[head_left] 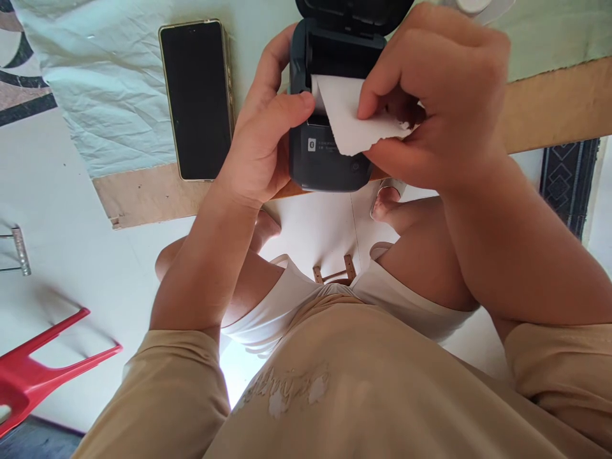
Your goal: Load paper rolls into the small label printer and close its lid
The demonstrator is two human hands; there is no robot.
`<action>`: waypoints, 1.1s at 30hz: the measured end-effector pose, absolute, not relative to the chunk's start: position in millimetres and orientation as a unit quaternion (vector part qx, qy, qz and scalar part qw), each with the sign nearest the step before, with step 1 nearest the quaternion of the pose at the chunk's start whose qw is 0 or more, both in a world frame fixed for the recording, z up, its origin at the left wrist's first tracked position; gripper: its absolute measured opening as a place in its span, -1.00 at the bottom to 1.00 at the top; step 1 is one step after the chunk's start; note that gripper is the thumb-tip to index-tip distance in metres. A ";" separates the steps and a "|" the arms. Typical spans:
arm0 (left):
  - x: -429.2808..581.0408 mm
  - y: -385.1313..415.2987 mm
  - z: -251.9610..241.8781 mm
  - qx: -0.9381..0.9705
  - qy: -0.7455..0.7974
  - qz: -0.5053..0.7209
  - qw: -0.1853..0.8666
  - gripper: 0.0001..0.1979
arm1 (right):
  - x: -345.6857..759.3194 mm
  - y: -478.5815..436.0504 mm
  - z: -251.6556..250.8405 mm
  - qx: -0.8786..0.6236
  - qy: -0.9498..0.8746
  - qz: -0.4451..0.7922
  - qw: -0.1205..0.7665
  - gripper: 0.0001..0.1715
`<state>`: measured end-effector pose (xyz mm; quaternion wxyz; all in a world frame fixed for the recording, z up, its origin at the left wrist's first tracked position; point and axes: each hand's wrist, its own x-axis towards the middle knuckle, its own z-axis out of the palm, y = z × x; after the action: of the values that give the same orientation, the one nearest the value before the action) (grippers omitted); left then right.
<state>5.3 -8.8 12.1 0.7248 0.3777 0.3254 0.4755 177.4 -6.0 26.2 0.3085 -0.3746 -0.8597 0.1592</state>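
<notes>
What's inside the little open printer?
White paper sits partly inside the portable printer, its loose end pinched by the right hand. The paper covers whatever lies beneath it, so that part can't be seen.

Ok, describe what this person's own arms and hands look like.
The left hand and right hand are ungloved, and no watch or bracelet shows. The left sleeve and right sleeve are short, loose and tan, with no visible print, ending near the elbows.

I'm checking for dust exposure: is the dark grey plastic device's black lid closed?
No, the black lid stands open, exposing the compartment of the dark grey plastic device.
</notes>
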 end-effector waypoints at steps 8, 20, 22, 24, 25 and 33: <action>3.4 -4.8 2.6 0.395 0.331 0.481 0.709 -0.70 | 176.6 -1.8 24.1 -0.342 -0.867 0.154 0.328 -0.80; 1.9 1.6 -10.1 0.372 0.257 0.506 0.734 -0.70 | 180.5 -3.9 26.2 -0.338 -0.884 0.167 0.274 -0.65; -0.1 1.0 -7.1 0.379 0.256 0.494 0.739 -0.69 | 180.5 -4.7 26.8 -0.340 -0.883 0.173 0.272 -0.64; -2.1 -0.1 -3.9 0.389 0.249 0.483 0.744 -0.69 | 180.1 -5.7 27.5 -0.351 -0.878 0.181 0.271 -0.65; -2.6 -0.4 -3.2 0.391 0.248 0.480 0.745 -0.69 | 179.7 -6.1 27.8 -0.357 -0.875 0.184 0.270 -0.65; 3.4 4.0 -15.5 0.389 0.261 0.511 0.720 -0.71 | 176.8 -5.9 27.9 -0.391 -0.867 0.177 0.253 -0.68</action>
<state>3.4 4.0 -15.5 0.7203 0.3894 0.2607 0.5114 176.8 -5.9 27.9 0.2527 -0.3911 -0.8672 0.1765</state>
